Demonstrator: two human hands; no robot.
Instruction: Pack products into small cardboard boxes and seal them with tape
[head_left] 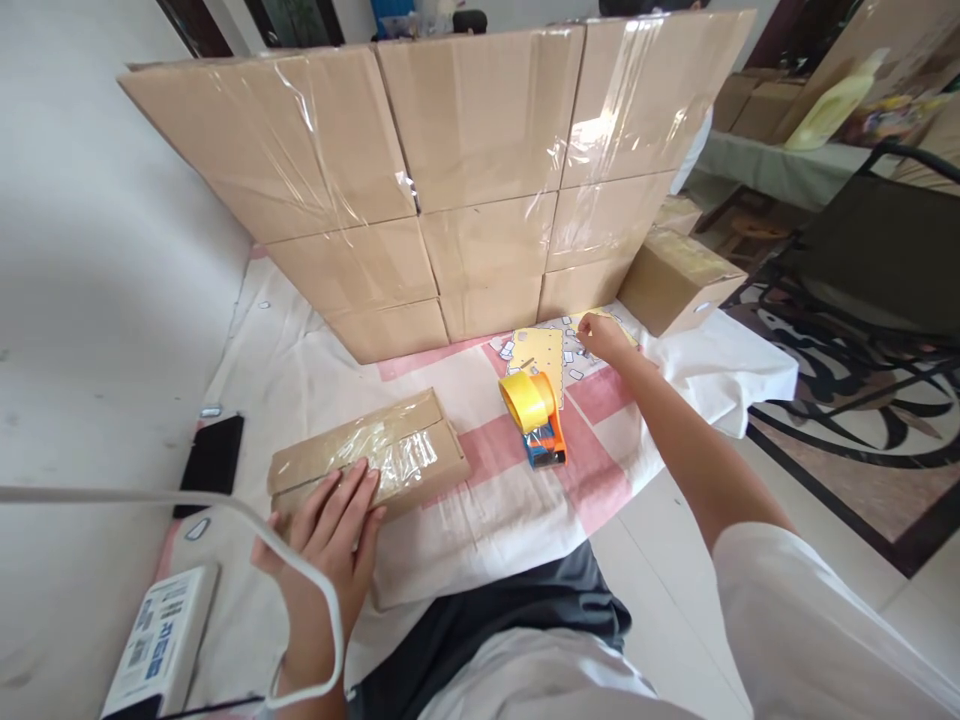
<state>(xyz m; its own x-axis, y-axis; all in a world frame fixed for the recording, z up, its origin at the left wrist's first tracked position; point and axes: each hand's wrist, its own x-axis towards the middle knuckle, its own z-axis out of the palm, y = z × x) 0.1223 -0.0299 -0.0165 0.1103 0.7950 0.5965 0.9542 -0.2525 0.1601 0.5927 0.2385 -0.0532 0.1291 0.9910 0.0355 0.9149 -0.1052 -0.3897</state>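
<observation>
My left hand lies with its fingers stretched over the near side of a flat cardboard box, which has shiny clear tape on its top. To the right of this box, a tape dispenser in orange and blue carries a wide yellow roll of tape. My right hand is beyond the dispenser with its fingers curled closed, low over yellow patterned patches on the tablecloth. Whether anything sits between those fingers is too small to make out.
A wall of stacked, taped cardboard boxes stands across the table's back. More boxes are at its right end. On the left lie a black flat object, a white printed box and a white cable. A dark chair stands at right.
</observation>
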